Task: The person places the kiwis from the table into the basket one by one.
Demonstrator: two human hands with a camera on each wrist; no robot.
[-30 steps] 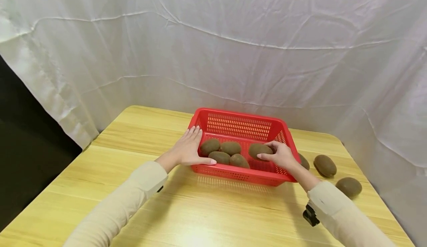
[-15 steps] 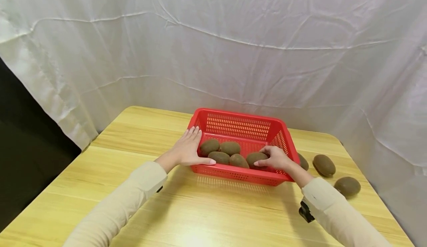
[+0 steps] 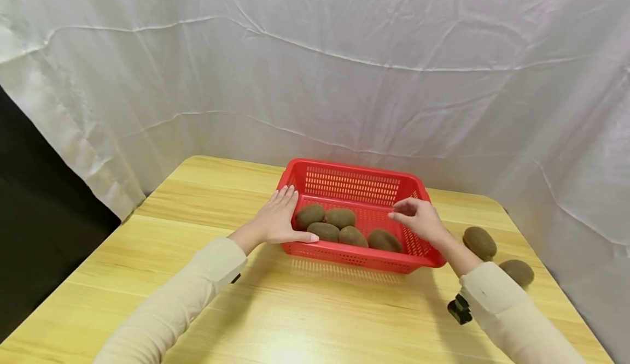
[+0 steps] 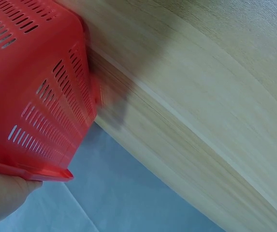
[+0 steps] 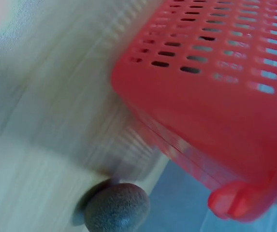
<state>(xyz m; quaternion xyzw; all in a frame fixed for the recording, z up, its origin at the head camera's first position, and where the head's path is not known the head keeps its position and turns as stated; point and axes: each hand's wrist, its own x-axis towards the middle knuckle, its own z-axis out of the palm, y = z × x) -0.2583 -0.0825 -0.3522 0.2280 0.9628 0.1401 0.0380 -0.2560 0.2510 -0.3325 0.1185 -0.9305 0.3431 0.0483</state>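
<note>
The left hand (image 3: 279, 219) rests on the left end of the red perforated plastic basket (image 3: 351, 168), fingers extended, thumb along the near rim. Just right of this thumb, four kiwifruit (image 3: 339, 218) lie clustered inside. The right hand (image 3: 420, 222) is positioned over the basket's right end, fingers loosely bent, thumb apart, gripping nothing. A fifth kiwifruit (image 3: 384, 240) lies inside, below and left of this hand. Two loose kiwifruit (image 3: 479, 242) lie right of it, on the wood-grain table (image 3: 295, 309).

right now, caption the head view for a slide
Left hand on a red basket of five kiwis, right hand empty, two more kiwis visible outside.
</note>
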